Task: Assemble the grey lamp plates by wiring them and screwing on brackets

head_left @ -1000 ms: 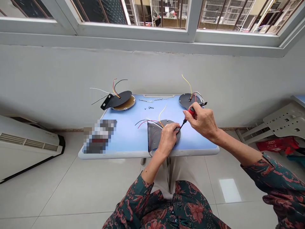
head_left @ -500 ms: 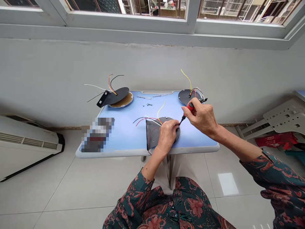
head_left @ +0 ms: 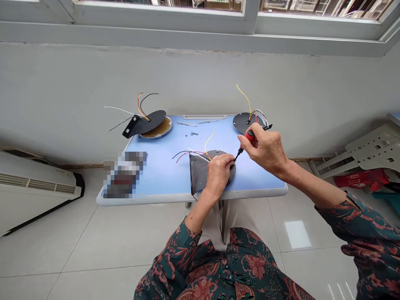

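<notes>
A black metal plate with a rounded end (head_left: 198,175) lies at the table's front edge, with yellow, red, white and black wires rising from it. On the plate's right part rests my left hand (head_left: 218,173), its fingers pinched together at the rim; whatever is between the fingertips is hidden. My right hand (head_left: 268,152) is wrapped round the handle of a red and black screwdriver (head_left: 249,136). The tool slants down to the left, and its tip meets the plate's rim beside my left fingertips.
Behind my right hand stands another wired black disc (head_left: 242,121). At the back left, a wired black plate (head_left: 153,121) sits askew on a round base (head_left: 162,130). Small screws (head_left: 194,133) and thin metal rods (head_left: 186,124) lie on the blue table (head_left: 165,166). A blurred patch covers its left side.
The camera view has shifted slightly. Both hands keep their places, with the screwdriver still at the plate's rim.
</notes>
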`<state>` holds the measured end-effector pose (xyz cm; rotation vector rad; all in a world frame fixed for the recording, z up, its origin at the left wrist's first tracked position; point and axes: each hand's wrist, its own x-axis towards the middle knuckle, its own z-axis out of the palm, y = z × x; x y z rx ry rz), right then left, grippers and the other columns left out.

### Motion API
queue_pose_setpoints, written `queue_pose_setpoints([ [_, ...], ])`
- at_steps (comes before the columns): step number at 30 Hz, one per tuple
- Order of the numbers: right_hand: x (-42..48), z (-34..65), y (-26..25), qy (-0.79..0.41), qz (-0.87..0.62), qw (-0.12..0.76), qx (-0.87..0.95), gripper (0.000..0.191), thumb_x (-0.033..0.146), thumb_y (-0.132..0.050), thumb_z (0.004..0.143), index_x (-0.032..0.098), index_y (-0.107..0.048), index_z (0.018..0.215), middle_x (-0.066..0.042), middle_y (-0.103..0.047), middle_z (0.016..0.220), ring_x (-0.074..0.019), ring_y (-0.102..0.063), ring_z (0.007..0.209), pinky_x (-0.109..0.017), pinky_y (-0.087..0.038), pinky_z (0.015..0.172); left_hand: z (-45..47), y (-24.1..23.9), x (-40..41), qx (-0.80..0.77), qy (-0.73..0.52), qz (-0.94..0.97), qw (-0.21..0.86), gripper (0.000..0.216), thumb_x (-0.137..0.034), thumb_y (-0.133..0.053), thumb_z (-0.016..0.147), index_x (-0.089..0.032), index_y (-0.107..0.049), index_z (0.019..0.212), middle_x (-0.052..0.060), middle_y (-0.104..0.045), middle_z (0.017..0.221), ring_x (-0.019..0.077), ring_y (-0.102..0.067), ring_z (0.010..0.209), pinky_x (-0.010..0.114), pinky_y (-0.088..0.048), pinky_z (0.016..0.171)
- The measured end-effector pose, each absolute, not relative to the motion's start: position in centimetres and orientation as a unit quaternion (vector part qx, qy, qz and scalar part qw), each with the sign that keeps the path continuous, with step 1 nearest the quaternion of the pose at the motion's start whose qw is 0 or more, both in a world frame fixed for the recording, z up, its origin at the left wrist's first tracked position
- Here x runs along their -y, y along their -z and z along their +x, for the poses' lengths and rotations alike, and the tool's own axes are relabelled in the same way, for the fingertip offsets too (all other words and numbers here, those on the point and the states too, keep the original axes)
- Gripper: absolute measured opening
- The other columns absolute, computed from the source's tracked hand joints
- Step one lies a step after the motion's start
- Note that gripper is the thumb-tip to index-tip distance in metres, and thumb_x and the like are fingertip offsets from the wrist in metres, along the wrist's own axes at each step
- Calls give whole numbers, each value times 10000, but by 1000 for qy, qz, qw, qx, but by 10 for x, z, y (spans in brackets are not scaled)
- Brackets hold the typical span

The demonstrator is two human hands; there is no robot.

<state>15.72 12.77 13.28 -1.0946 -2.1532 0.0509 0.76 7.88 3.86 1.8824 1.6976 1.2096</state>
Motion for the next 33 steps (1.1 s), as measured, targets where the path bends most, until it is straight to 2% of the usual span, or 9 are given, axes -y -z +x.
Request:
queue_pose_setpoints([
  [12,-132,151,-136,-32,-444,311,840,221,417,-532,948,227,-499,840,14,-585,594,-147,-465,485,-287,-268,532,9,-42,-77,-618,-396,660,159,205,-55,-674,882,-222,-786,923,25,-798,1043,215,-716,1007,327,-521,933],
  [17,-128,143,-148,2,-447,262,855,265,461,-536,956,214,-532,862,11,-540,568,-165,-462,505,-290,-235,537,10,-48,-78,-644,-371,651,154,124,-126,-692,897,-220,-773,893,20,-795,924,212,-701,903,311,-498,842],
  [19,-126,145,-157,-24,-420,260,869,219,418,-531,963,204,-557,921,-8,-604,635,-173,-515,564,-289,-272,560,9,-48,-79,-645,-360,657,152,123,-149,-684,907,-223,-765,853,19,-788,883,209,-691,874,306,-487,814],
  [22,-126,153,-171,-118,-338,254,899,118,254,-496,950,217,-581,1024,-5,-695,778,-163,-578,679,-276,-363,639,9,-47,-79,-643,-356,662,148,134,-163,-664,919,-232,-761,856,25,-784,894,212,-685,881,308,-483,814],
  [24,-128,157,-174,-148,-311,247,906,133,180,-495,909,232,-593,983,18,-697,775,-146,-565,663,-267,-379,653,10,-46,-79,-642,-356,665,142,137,-163,-654,921,-234,-759,870,29,-782,907,216,-686,900,313,-487,831],
  [26,-131,157,-172,-113,-342,266,894,39,208,-548,878,229,-576,861,25,-655,692,-137,-511,587,-270,-354,617,10,-45,-78,-640,-354,668,136,142,-157,-644,924,-232,-759,888,34,-783,919,220,-687,913,319,-491,846],
  [31,-129,145,-160,82,-455,286,839,264,379,-599,868,227,-508,672,6,-502,515,-145,-384,492,-303,-205,551,11,-44,-77,-638,-347,675,131,171,-138,-616,934,-221,-765,930,44,-789,979,233,-689,946,340,-495,885],
  [33,-127,143,-164,102,-453,272,843,277,405,-586,888,219,-547,687,-8,-526,532,-148,-394,503,-306,-187,555,11,-45,-78,-637,-347,675,134,167,-131,-625,927,-222,-765,930,40,-789,983,235,-688,958,340,-494,896],
])
